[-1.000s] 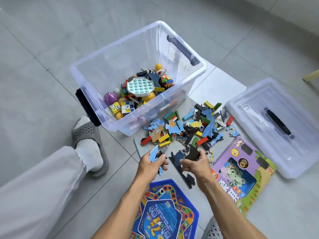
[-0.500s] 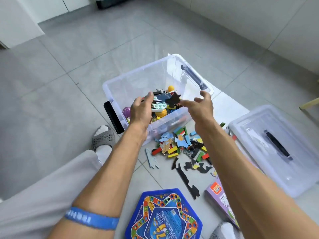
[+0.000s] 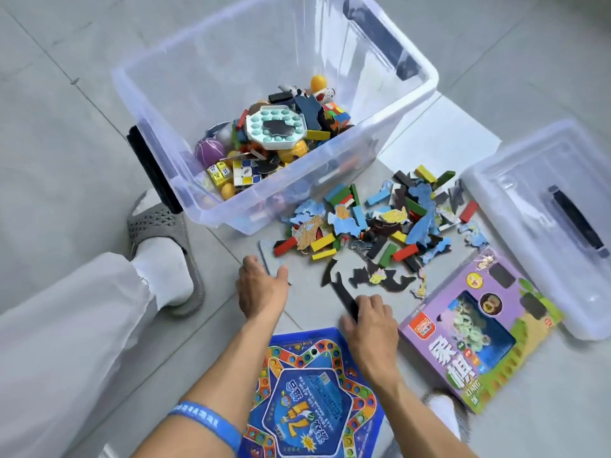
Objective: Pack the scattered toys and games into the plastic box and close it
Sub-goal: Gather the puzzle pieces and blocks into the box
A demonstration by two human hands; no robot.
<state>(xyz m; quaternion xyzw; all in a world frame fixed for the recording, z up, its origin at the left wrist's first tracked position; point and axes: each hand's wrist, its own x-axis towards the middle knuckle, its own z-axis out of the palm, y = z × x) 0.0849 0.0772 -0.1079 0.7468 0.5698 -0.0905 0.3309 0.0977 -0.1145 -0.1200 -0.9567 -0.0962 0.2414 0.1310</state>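
Two hands are down on the floor tiles in the head view. The left hand lies flat with spread fingers on a pale blue puzzle piece, pressing it, not curled round it. The right hand has its fingers on the near end of a long black piece; can't tell if it's actually pinching it or just touching.

The box sits far left of centre, open, toys piled in its bottom with a teal pop toy on top. Just right of the box is a pile of coloured blocks and puzzle bits on the floor. The lid lies at the far right, and a purple game box rests near it. A blue board is under the forearms, nearest the camera.
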